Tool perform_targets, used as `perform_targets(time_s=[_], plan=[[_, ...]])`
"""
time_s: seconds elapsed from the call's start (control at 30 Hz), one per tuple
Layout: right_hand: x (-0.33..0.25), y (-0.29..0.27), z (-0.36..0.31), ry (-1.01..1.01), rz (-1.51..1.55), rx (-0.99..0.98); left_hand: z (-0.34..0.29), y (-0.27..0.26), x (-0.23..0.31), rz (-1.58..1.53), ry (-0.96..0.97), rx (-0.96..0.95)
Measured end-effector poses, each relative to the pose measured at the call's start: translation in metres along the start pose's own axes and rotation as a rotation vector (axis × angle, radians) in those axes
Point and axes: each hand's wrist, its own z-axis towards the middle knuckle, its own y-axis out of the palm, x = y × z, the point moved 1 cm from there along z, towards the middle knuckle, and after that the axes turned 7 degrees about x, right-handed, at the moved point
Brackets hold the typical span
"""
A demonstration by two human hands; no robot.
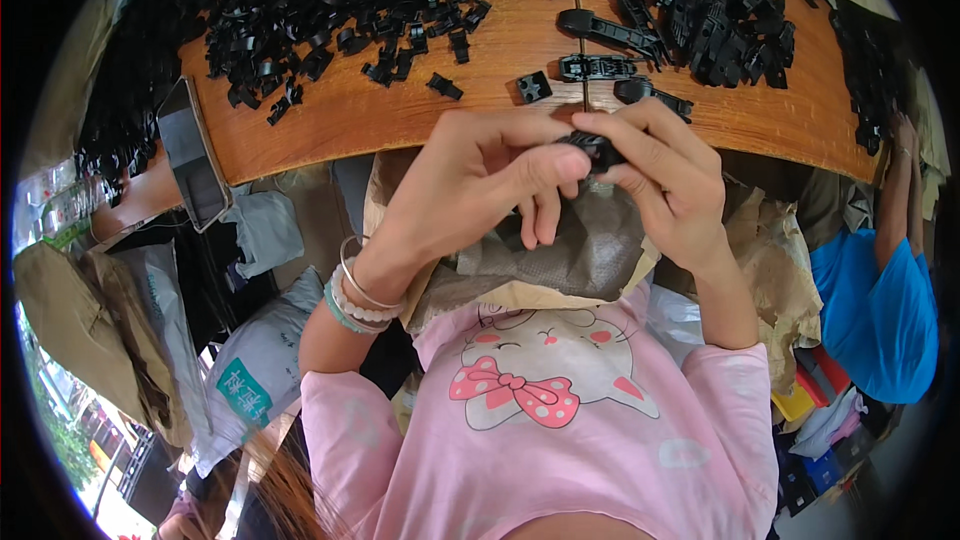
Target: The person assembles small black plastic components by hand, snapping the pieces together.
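Just off the near edge of the wooden table, both hands meet around a small black plastic part [597, 152]. My left hand [490, 175] pinches it from the left with thumb and index finger, the other fingers curled below. From the right, my right hand [672, 175] grips the same part with thumb and fingertips. The fingers cover much of it, so its full shape is hidden. Beyond the hands lie a long black plastic piece [598, 67], another black piece [655, 98] and a small square black piece [534, 88].
Heaps of black plastic parts [330, 10] cover the far side of the wooden table [360, 120]. A phone-like device [190, 155] leans at the left edge. An open paper-lined bag [540, 285] sits below my hands. At right is another person's blue sleeve [875, 310].
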Motion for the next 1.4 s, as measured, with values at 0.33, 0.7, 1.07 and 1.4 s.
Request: perform_targets(time_s=[0.33, 0.7, 1.07, 1.4], plan=[[-0.004, -0.011, -0.007, -0.183, -0.190, -0.043, -0.008, 0.016, -0.004, -0.165, -0.118, 0.000], [-0.005, -0.012, -0.014, -0.169, -0.228, -0.042, -0.013, 0.025, -0.007, -0.187, -0.117, 0.034], [-0.011, -0.016, -0.016, -0.222, -0.293, -0.106, -0.010, 0.035, -0.019, -0.085, -0.108, 0.131], [0.051, -0.060, -0.020, 0.031, -0.433, 0.429, -0.005, 0.025, -0.019, -0.152, -0.049, 0.339]])
